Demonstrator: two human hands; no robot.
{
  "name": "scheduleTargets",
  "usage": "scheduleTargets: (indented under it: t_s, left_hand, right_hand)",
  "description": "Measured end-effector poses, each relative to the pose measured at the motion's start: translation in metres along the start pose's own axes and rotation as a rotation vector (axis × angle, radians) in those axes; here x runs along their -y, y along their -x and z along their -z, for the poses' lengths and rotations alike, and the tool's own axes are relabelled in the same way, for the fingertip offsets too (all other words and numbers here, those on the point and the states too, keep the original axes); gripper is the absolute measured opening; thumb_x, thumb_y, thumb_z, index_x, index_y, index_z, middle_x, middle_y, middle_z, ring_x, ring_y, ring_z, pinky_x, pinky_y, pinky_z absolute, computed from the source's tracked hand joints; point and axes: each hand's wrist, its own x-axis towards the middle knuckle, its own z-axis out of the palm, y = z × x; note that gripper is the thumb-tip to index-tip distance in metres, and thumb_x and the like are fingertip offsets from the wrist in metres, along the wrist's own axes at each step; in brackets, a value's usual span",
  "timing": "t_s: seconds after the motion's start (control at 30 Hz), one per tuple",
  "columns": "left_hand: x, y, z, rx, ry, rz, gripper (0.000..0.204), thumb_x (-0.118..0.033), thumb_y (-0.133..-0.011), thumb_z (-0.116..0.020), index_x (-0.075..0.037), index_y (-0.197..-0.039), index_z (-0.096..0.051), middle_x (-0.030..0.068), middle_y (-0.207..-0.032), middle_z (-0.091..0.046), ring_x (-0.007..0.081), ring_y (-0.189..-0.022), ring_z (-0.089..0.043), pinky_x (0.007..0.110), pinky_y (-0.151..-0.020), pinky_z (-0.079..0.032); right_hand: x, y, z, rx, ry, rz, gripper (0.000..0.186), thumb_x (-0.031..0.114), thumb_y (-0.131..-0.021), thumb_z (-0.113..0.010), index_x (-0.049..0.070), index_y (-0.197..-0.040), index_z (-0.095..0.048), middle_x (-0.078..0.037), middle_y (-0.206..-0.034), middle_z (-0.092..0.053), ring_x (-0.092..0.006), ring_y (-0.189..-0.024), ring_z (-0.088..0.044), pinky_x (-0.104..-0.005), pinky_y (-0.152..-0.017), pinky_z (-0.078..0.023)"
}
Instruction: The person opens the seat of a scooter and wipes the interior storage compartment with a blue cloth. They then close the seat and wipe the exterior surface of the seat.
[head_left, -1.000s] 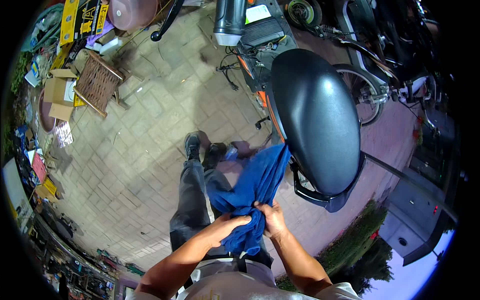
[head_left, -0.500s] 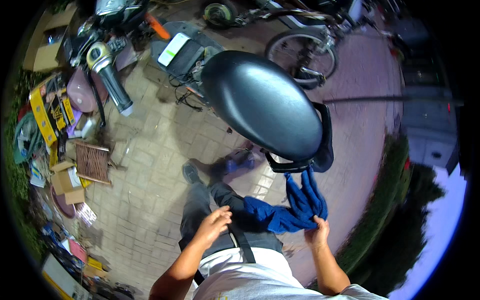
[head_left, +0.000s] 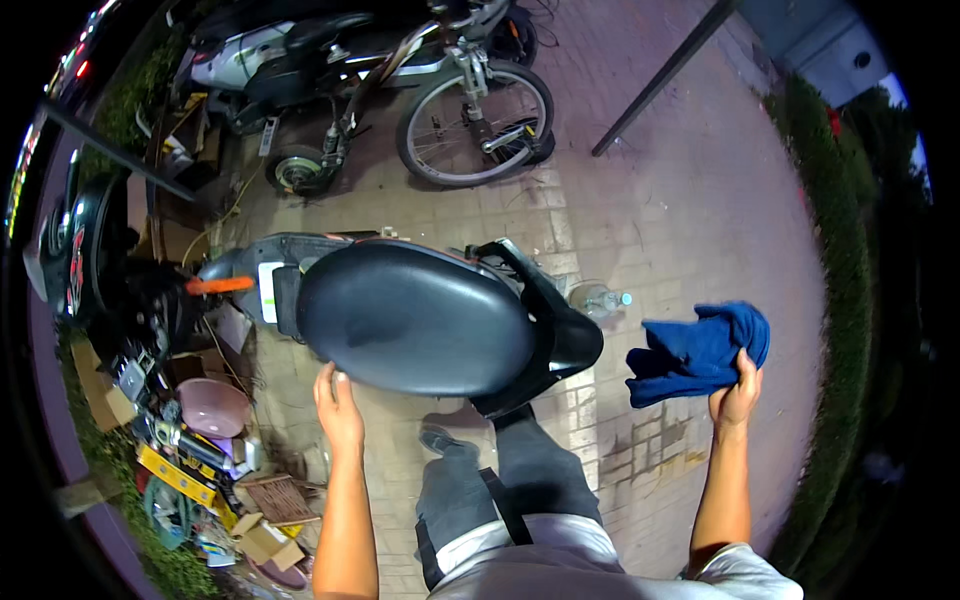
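A scooter with a smooth black seat [head_left: 415, 315] stands in front of me, its rear pointing right with a black grab rail [head_left: 570, 340]. My left hand [head_left: 340, 410] is at the seat's near edge, fingers stretched upward and holding nothing; whether the fingertips touch the seat I cannot tell. Off to the right, my right hand [head_left: 738, 393] grips a bunched blue cloth [head_left: 690, 352] by its near edge, away from the scooter. A white phone-like slab [head_left: 268, 292] with a green patch lies just ahead of the seat.
Beyond the scooter stands a bicycle [head_left: 475, 125]. A clear bottle [head_left: 597, 300] is on the paving behind the grab rail. At left lie a pink basin [head_left: 213, 407], cardboard boxes [head_left: 268, 543] and a yellow box [head_left: 176, 474]. A dark pole [head_left: 665, 78] rises at the far right.
My view has turned, so the scooter now lies crosswise. The cloth in my right hand has moved right, away from the seat's rear. My left hand has reached forward to the seat's edge.
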Motion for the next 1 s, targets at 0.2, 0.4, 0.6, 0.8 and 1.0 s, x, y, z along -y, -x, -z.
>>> scheduleTargets:
  t_s: [0.2, 0.4, 0.6, 0.8, 1.0]
  left_hand:
    - [-0.037, -0.069, -0.066, -0.045, -0.341, -0.266, 0.041, -0.025, -0.092, -0.053, 0.0, -0.125, -0.052, 0.0205, -0.137, -0.041, 0.0345, -0.129, -0.036, 0.041, -0.107, -0.028]
    - [-0.129, -0.029, -0.151, 0.497, -0.444, -0.62, 0.034, -0.021, -0.079, -0.066, -0.006, -0.11, -0.062, 0.0135, -0.123, -0.055, 0.0332, -0.123, -0.045, 0.054, -0.107, -0.023]
    - [-0.138, -0.035, -0.184, 0.42, -0.469, -0.527, 0.029, -0.017, -0.077, -0.066, -0.005, -0.104, -0.064, 0.0091, -0.11, -0.062, 0.0281, -0.113, -0.053, 0.046, -0.102, -0.026]
    - [-0.145, -0.041, -0.188, 0.435, -0.444, -0.453, 0.023, -0.014, -0.081, -0.063, -0.004, -0.102, -0.063, 0.0103, -0.107, -0.063, 0.0289, -0.112, -0.054, 0.047, -0.103, -0.026]
    - [-0.141, -0.038, -0.184, 0.419, -0.425, -0.491, 0.017, -0.013, -0.081, -0.062, -0.004, -0.095, -0.064, 0.0093, -0.103, -0.065, 0.0278, -0.109, -0.056, 0.045, -0.103, -0.027]
  right_hand:
    - [-0.105, -0.109, -0.036, 0.208, 0.144, -0.369, 0.041, 0.02, -0.089, -0.052, -0.005, -0.121, -0.051, -0.013, -0.112, -0.06, -0.022, -0.102, -0.057, -0.0347, -0.091, -0.045]
    - [-0.225, -0.129, -0.081, 0.61, -0.022, -1.13, 0.045, 0.031, -0.095, -0.048, -0.003, -0.124, -0.05, -0.008, -0.119, -0.057, -0.0152, -0.105, -0.055, -0.0314, -0.093, -0.043]
    - [-0.267, -0.116, -0.159, 0.924, 0.156, -1.106, 0.059, 0.045, -0.098, -0.036, -0.006, -0.125, -0.049, -0.01, -0.124, -0.055, -0.0202, -0.112, -0.052, -0.0311, -0.098, -0.038]
    - [-0.281, -0.11, -0.148, 1.025, 0.276, -0.985, 0.062, 0.046, -0.099, -0.03, -0.007, -0.128, -0.046, -0.021, -0.132, -0.048, -0.0272, -0.127, -0.041, -0.0341, -0.109, -0.023]
    - [-0.261, -0.115, -0.168, 1.041, 0.112, -1.008, 0.054, 0.039, -0.1, -0.033, -0.004, -0.128, -0.047, -0.015, -0.13, -0.052, -0.0221, -0.124, -0.043, -0.0333, -0.106, -0.028]
